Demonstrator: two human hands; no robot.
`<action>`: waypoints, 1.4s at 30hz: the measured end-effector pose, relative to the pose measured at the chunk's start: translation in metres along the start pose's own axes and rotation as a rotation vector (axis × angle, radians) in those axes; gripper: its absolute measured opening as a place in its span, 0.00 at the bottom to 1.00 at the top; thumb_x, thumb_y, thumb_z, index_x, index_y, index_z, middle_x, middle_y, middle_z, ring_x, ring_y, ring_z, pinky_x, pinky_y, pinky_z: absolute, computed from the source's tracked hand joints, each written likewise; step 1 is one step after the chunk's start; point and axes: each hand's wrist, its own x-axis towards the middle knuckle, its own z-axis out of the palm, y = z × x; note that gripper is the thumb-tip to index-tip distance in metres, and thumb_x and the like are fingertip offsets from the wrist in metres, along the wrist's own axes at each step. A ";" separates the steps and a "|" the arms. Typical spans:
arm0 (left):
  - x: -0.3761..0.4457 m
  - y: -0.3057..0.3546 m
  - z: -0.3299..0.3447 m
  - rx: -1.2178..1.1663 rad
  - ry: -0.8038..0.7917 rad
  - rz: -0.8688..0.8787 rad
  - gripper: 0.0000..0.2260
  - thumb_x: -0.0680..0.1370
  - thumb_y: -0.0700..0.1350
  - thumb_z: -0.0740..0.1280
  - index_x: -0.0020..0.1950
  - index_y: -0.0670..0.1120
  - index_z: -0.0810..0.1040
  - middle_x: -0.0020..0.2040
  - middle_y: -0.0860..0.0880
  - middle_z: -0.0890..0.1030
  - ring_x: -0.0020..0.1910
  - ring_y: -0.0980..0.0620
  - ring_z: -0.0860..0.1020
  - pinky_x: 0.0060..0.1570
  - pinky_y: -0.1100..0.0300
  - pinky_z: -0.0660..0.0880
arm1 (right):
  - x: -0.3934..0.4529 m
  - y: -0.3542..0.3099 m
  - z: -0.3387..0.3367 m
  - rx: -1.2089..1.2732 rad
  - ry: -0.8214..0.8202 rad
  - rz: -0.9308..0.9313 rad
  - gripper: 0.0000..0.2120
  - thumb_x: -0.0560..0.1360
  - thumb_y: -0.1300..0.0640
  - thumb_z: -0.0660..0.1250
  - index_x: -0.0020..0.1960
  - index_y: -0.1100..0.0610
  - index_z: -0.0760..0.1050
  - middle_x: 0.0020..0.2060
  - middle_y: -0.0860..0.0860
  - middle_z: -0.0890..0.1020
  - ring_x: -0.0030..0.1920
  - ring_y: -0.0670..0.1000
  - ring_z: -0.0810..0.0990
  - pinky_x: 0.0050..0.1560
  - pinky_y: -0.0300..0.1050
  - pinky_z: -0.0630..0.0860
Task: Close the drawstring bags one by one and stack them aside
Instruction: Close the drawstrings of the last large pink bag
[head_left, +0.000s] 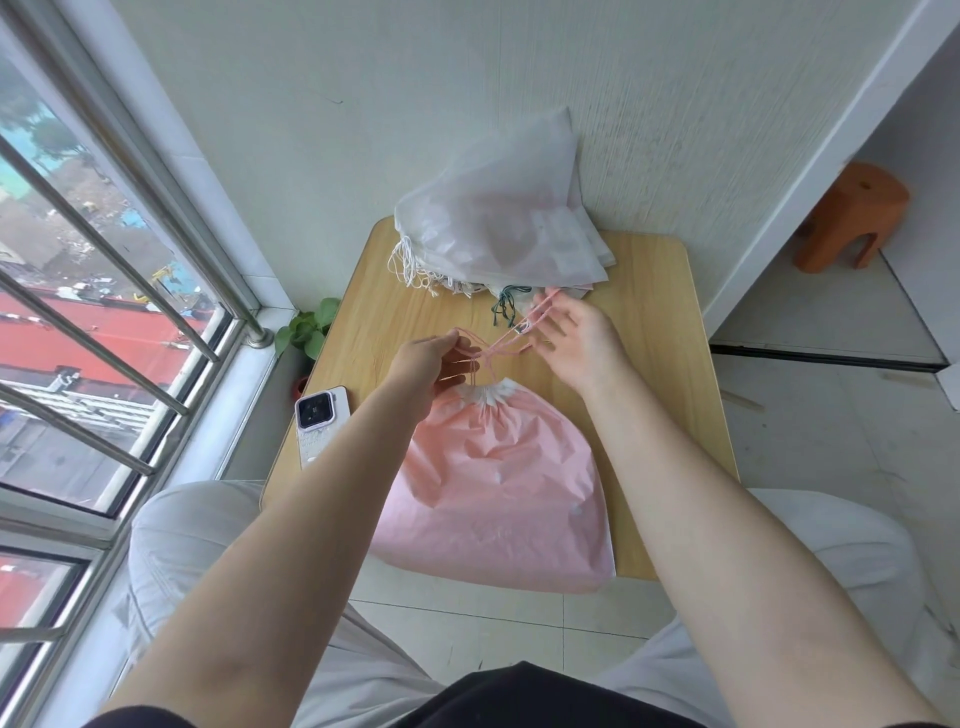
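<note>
- You are pulling the pink bag (493, 478) shut on the little wooden table (649, 322); its top is already bunched
- Your left hand (431, 364) pinches the pink strings (501, 345)
- Your right hand (576, 343) looks spread, strings maybe looped on its fingers
- Next, pull tight, then lay it on the pile of white bags (504, 218)

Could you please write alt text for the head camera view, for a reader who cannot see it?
A person's left hand and right hand pull thin pink drawstrings of a gathered pink plastic bag on a small wooden table. Whitish bags are piled behind; a white phone lies left.
</note>
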 end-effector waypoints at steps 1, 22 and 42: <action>0.000 -0.001 -0.001 -0.032 -0.007 -0.022 0.12 0.82 0.44 0.61 0.40 0.44 0.78 0.40 0.47 0.84 0.40 0.49 0.82 0.40 0.59 0.74 | 0.000 -0.005 0.000 0.103 -0.002 -0.004 0.06 0.79 0.62 0.62 0.53 0.57 0.77 0.44 0.51 0.82 0.49 0.52 0.82 0.56 0.47 0.74; 0.009 -0.018 -0.024 0.377 0.293 0.099 0.06 0.79 0.43 0.65 0.47 0.44 0.81 0.35 0.52 0.82 0.33 0.52 0.74 0.37 0.61 0.72 | -0.013 -0.012 0.003 -1.837 -0.244 -0.168 0.12 0.71 0.50 0.75 0.47 0.58 0.81 0.44 0.49 0.78 0.47 0.52 0.78 0.44 0.44 0.74; 0.004 0.016 0.013 1.747 -0.022 0.326 0.28 0.76 0.67 0.61 0.31 0.44 0.70 0.30 0.49 0.68 0.30 0.50 0.68 0.29 0.59 0.62 | -0.010 -0.006 -0.003 -1.661 -0.164 -0.325 0.05 0.71 0.55 0.75 0.43 0.55 0.81 0.42 0.50 0.79 0.44 0.50 0.77 0.43 0.42 0.72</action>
